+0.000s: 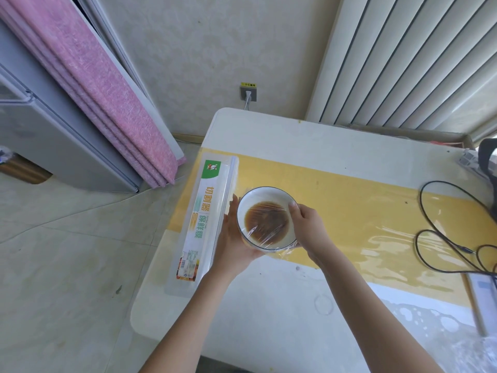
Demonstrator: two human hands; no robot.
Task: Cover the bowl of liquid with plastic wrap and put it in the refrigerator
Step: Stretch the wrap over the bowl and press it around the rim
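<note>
A pale textured wall [215,49] stands at the far side, with a socket [248,92] low on it. Vertical blinds [403,57] glow with daylight on the right. A pink curtain [88,84] hangs on the left above a tiled floor [67,251]. The white surface [295,135] carries a yellow band [363,211].

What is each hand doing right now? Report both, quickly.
Left hand: holds the wrapped bowl from below and the side.
Right hand: grips the bowl's right rim.
</note>
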